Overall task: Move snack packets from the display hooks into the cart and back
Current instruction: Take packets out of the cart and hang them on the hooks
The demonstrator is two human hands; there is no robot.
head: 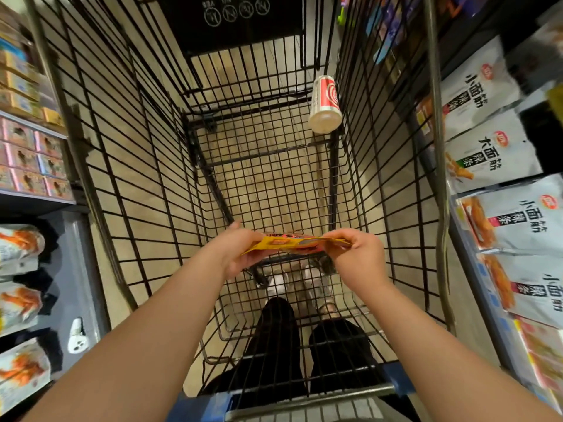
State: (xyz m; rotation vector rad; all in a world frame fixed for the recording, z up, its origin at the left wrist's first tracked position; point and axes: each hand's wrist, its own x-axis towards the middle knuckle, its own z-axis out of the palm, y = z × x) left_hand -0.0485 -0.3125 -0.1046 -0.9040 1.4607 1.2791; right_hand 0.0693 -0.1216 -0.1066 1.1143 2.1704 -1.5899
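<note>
A yellow snack packet [297, 242] is pinched flat by the left hand [240, 251] and right hand [356, 254] at lower centre, inside the cart [91, 166]; release onto the basket floor seemingly comes next

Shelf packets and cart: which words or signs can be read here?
"小面筋 辣条": white packets on the right.
"大面筋 辣条": white packet below.
Cart flap: round prohibition icons, wording too small.
Can: red swirl, no legible text.
Yellow packet in both hands: blurred.
</note>
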